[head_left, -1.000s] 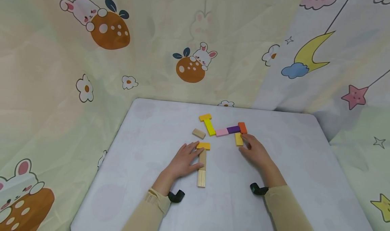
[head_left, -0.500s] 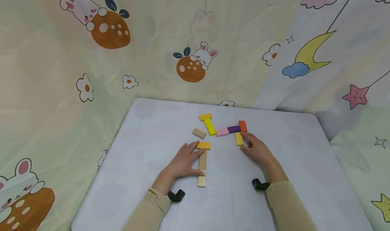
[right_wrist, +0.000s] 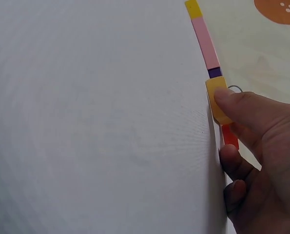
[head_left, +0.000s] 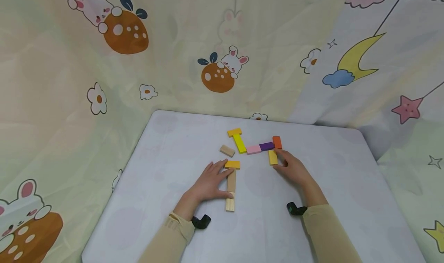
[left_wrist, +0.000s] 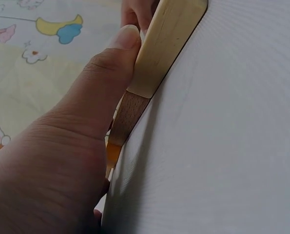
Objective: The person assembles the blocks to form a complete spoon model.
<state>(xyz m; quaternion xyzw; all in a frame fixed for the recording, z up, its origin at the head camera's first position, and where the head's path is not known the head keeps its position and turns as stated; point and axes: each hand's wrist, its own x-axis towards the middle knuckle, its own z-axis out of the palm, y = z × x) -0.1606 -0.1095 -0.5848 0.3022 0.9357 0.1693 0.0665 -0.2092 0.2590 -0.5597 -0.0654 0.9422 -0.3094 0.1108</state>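
Observation:
My left hand (head_left: pixel 208 182) lies with fingers spread along a straight row of blocks. Its thumb touches a pale wooden block (head_left: pixel 230 206), and its fingertips are at a brown wooden block (head_left: pixel 231 181) and an orange-yellow block (head_left: pixel 232 165) across the row's far end. My right hand (head_left: pixel 293 166) pinches a yellow block (head_left: pixel 273 158) between thumb and forefinger. In the right wrist view, the thumb presses the near end of that yellow block (right_wrist: pixel 216 100). Close beyond it are an orange-red block (head_left: pixel 277 142) and a purple block (head_left: pixel 266 146).
A pink block (head_left: pixel 253 149) continues from the purple one, then a bright yellow block (head_left: pixel 239 143) with another orange-yellow block (head_left: pixel 234 132) across its top. One loose wooden block (head_left: pixel 227 151) lies between the rows. Everything rests on a white table (head_left: pixel 138 216) before a patterned cloth (head_left: pixel 173 43).
My left thumb has slid toward the near pale block. My right hand has shifted slightly, its thumb now against the yellow block. The blocks keep their layout, while the head view has tilted slightly.

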